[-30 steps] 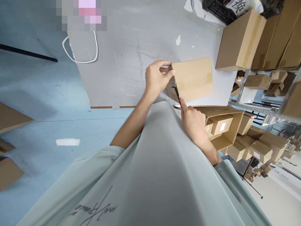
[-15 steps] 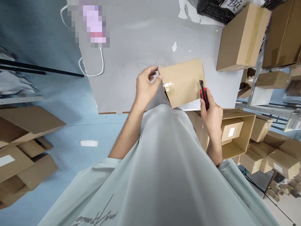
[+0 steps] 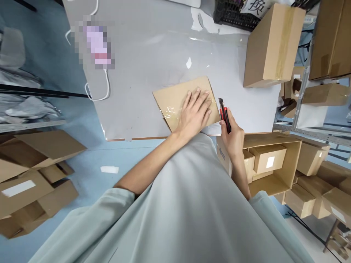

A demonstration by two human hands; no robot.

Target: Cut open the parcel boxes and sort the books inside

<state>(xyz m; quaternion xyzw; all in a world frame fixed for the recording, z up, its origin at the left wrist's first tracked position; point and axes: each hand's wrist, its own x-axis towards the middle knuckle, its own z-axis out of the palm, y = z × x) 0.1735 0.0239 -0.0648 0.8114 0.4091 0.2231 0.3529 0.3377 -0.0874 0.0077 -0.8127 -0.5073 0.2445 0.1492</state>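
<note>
box [image 3: 176, 98], long axis l-r, rt end farther, l hand [image 3: 193, 113] flat atop, r hand [image 3: 232, 135] gripping cutter [image 3: 225, 118], blade [image 3: 221, 103] fwd

The box cutter [image 3: 226, 118] is red and black with a dark blade [image 3: 221, 103]. The cardboard box [image 3: 175, 98] is plain tan, its tape [image 3: 170, 111] yellowish. The tabletop [image 3: 137, 102] is grey, edged brown; the floor [image 3: 131, 155] blue, the shirt [image 3: 186, 190] pale grey-green, the plastic crate [image 3: 230, 19] black, the cable [image 3: 108, 86] white.
</note>
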